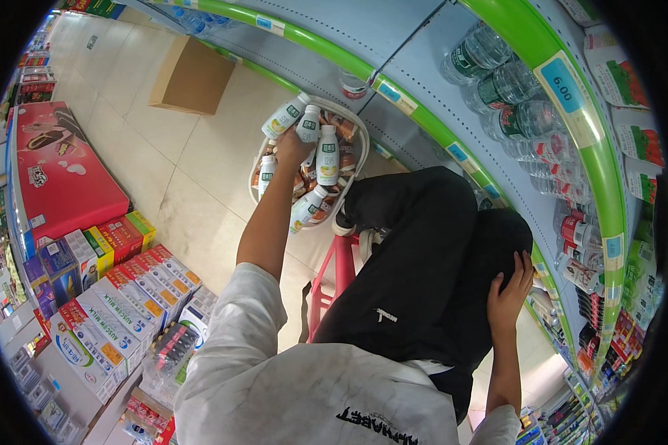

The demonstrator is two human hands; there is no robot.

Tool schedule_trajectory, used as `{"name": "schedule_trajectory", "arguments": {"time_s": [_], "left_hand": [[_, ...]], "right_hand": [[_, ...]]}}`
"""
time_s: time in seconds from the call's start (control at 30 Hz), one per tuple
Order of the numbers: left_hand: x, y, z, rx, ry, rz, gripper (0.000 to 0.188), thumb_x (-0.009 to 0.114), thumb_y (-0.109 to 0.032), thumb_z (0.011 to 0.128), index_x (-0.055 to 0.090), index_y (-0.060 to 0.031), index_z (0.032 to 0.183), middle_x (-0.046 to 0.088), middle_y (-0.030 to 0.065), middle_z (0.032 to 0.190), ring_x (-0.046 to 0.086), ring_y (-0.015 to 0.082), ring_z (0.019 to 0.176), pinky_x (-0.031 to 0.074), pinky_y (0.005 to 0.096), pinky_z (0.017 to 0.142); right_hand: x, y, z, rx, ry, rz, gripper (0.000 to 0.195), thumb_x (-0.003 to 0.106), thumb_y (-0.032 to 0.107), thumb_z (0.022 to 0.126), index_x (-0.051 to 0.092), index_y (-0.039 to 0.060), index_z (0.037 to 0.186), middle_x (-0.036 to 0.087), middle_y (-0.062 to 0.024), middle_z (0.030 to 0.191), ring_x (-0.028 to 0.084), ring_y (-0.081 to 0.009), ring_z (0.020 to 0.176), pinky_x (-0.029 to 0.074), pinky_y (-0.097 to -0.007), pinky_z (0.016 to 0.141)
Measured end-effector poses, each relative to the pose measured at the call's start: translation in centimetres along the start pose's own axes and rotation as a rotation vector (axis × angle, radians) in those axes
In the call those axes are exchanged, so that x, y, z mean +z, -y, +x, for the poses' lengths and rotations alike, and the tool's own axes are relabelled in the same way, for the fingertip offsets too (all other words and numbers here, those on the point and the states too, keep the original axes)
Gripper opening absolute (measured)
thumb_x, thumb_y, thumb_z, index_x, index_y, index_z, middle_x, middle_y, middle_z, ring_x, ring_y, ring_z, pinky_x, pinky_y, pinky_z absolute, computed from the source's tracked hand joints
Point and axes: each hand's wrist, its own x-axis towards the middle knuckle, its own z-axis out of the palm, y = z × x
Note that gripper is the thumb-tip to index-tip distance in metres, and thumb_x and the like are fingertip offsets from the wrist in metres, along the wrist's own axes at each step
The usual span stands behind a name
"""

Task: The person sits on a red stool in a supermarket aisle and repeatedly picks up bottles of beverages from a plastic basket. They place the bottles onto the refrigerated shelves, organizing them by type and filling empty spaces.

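Note:
My left hand (294, 149) reaches down into a white basket (362, 146) on the floor. Its fingers close around the lower part of a white plastic drink bottle (310, 123). Another white bottle (286, 115) lies tilted over the basket's far rim, beside that hand. A third white bottle (327, 156) lies just to the right, and more are partly hidden under my forearm and near the front rim. Beneath them, several brown-labelled bottles (347, 158) fill the basket. My right hand (509, 289) rests on my black-trousered knee, fingers slightly apart, holding nothing.
A pink plastic stool (342, 264) is beneath me. Green-edged shelves with clear water bottles (501, 89) curve along the right. A cardboard box (192, 75) stands on the tiled floor. Milk cartons (108, 317) and a red display box (69, 172) line the left.

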Motion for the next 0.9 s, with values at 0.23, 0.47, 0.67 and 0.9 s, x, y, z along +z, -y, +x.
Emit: {"name": "schedule_trajectory", "arguments": {"time_s": [0.23,0.47,0.67,0.9], "left_hand": [[-0.3,-0.9,1.0,-0.095,0.156,0.022,0.07,0.083,-0.038,0.064,0.06,-0.0098,0.124,0.057,0.0172,0.127,0.054,0.0341,0.119,0.048,0.0452,0.097],[1.9,0.9,1.7,-0.016,0.043,0.017,0.075,0.085,-0.035,0.062,0.057,-0.008,0.126,0.065,0.0175,0.119,0.062,0.032,0.111,0.049,0.0404,0.096],[2.7,1.8,1.9,0.06,-0.009,-0.015,0.07,0.084,-0.034,0.065,0.058,-0.0081,0.125,0.066,0.0172,0.117,0.062,0.0319,0.11,0.049,0.041,0.095],[-3.7,-0.9,-0.6,0.012,0.183,-0.157,0.053,0.065,-0.044,0.083,0.061,-0.0106,0.124,0.066,0.022,0.111,0.062,0.0363,0.109,0.047,0.0457,0.095]], "right_hand": [[-0.1,0.1,0.0,0.016,0.008,0.008,0.05,0.053,0.007,0.084,0.045,-0.0031,0.132,0.041,-0.0223,0.14,0.038,-0.0417,0.13,0.027,-0.0529,0.111],[-0.2,0.2,0.0,0.019,0.014,0.0,0.05,0.053,0.007,0.084,0.045,-0.0031,0.132,0.041,-0.0222,0.14,0.038,-0.0419,0.131,0.027,-0.0528,0.111],[-0.2,0.2,0.1,0.022,0.007,0.015,0.05,0.053,0.006,0.083,0.045,-0.0032,0.132,0.041,-0.0221,0.14,0.038,-0.0416,0.131,0.028,-0.0521,0.11],[0.0,0.1,-0.2,0.04,-0.004,0.03,0.05,0.054,0.006,0.083,0.045,-0.0028,0.132,0.04,-0.0219,0.14,0.038,-0.0413,0.131,0.028,-0.0516,0.11]]}}
